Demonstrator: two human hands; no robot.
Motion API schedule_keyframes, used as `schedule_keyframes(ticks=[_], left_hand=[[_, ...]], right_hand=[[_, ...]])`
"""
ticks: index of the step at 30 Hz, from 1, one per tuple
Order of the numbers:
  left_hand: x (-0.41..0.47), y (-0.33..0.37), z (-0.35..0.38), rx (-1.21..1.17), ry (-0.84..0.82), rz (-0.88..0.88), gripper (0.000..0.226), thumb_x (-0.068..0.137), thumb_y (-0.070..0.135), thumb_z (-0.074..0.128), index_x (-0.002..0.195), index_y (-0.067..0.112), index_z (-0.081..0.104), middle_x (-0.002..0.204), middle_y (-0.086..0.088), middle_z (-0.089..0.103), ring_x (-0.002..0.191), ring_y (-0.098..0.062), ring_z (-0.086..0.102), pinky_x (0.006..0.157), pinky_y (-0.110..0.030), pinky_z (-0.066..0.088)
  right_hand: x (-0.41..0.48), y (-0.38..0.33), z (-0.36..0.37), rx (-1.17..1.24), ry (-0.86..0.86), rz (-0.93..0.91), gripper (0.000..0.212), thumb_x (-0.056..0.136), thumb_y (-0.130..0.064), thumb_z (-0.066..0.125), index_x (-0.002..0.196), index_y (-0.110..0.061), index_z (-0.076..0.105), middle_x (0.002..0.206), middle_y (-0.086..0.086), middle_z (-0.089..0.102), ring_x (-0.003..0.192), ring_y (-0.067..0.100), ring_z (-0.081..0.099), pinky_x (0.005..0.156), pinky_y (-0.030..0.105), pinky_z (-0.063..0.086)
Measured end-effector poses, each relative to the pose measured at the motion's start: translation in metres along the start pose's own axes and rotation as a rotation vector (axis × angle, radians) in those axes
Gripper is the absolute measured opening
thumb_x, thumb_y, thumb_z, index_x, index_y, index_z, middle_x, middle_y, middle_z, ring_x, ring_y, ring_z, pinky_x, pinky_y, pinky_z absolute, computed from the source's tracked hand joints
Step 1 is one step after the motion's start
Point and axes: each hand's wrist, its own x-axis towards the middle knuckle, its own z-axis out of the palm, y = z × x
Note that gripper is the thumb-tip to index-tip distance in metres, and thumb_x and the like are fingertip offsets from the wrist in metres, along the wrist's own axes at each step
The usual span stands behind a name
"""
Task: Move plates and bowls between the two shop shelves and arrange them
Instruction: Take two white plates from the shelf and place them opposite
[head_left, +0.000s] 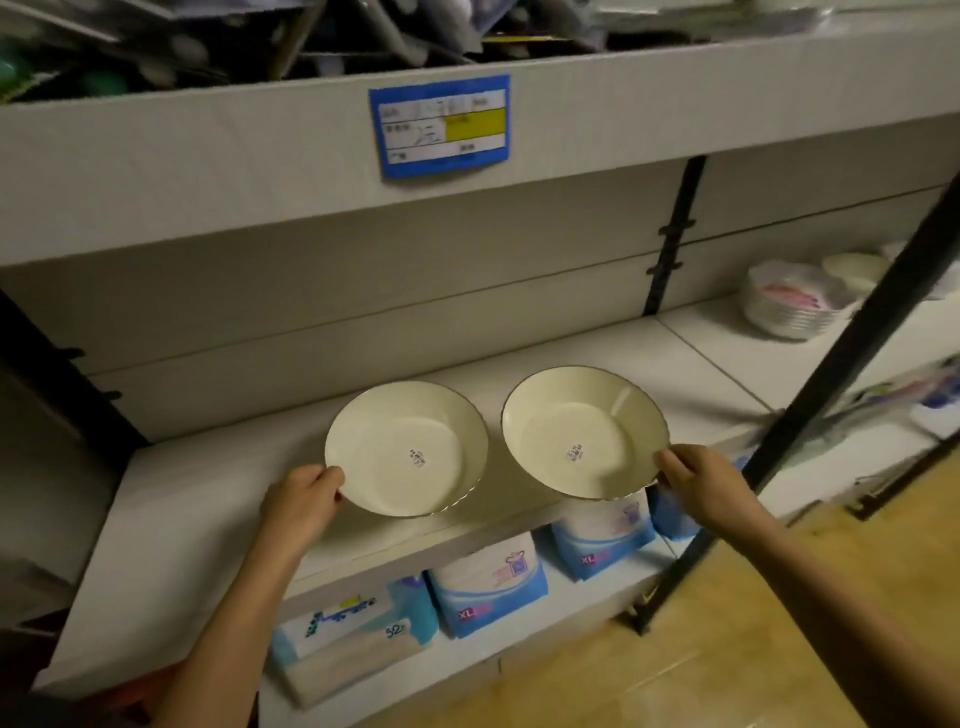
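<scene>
The left hand (301, 501) grips the near-left rim of the left plate (406, 448), thumb on top of the rim and the remaining fingers closed beneath it. The right hand (698, 480) grips the near-right rim of the right plate (584, 431) in the same manner. Both plates are cream-coloured with a thin dark edge, and each carries a small barcode sticker near its centre. They are positioned side by side, close together but not touching, over the front part of the middle shelf (171, 499); the near edges of both overhang the shelf front (whether the undersides rest on the shelf surface cannot be determined).

Further right on the same level, well apart from the held plates, a stack of plates (789, 306) sits in a clear wrapper, with a pale bowl (854, 270) just behind it. A blue price label (440, 127) is fixed to the front edge of the upper shelf. On the lower shelf, blue-and-white packs (491, 584) marked XL stand in a row
</scene>
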Motion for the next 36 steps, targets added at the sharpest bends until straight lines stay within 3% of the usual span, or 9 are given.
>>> schedule_keyframes(ticks=[6,13,24,30,36], left_hand=[[-0.039,0.066,0.063,0.044,-0.130,0.121,0.030,0.089,0.013,0.045,0.062,0.005,0.053,0.057,-0.010,0.049,0.060,-0.025,0.042,0.063,-0.032,0.031],[-0.089,0.134,0.154,0.113,-0.261,0.239,0.033,0.089,0.014,0.046,0.058,0.005,0.052,0.052,-0.007,0.049,0.054,-0.020,0.043,0.056,-0.030,0.032],[-0.144,0.208,0.284,0.165,-0.417,0.364,0.031,0.087,0.013,0.047,0.059,0.003,0.055,0.044,-0.004,0.051,0.051,-0.022,0.046,0.057,-0.030,0.036],[-0.157,0.252,0.346,0.218,-0.524,0.457,0.031,0.088,0.015,0.044,0.059,0.007,0.054,0.047,-0.004,0.053,0.054,-0.022,0.048,0.061,-0.031,0.038],[-0.160,0.296,0.412,0.237,-0.566,0.473,0.032,0.090,0.016,0.042,0.061,0.008,0.053,0.050,-0.005,0.057,0.047,-0.017,0.047,0.052,-0.027,0.036]], right_hand=[[-0.027,0.064,-0.068,0.114,0.050,0.068,0.034,0.096,-0.018,0.041,0.070,-0.007,0.058,0.064,0.004,0.050,0.059,0.016,0.047,0.058,0.026,0.038],[-0.055,0.155,-0.150,0.142,0.173,0.121,0.040,0.095,-0.012,0.042,0.055,-0.014,0.043,0.053,-0.002,0.040,0.048,0.012,0.032,0.047,0.022,0.026],[-0.104,0.262,-0.239,0.165,0.345,0.281,0.039,0.095,-0.011,0.041,0.056,-0.011,0.042,0.047,-0.007,0.036,0.044,0.009,0.029,0.048,0.027,0.023],[-0.116,0.304,-0.271,0.203,0.444,0.389,0.040,0.095,-0.012,0.040,0.056,-0.009,0.042,0.050,0.000,0.034,0.049,0.017,0.027,0.051,0.030,0.021],[-0.103,0.353,-0.308,0.160,0.523,0.488,0.041,0.095,-0.016,0.042,0.054,-0.011,0.047,0.050,0.000,0.042,0.051,0.018,0.034,0.057,0.032,0.028]])
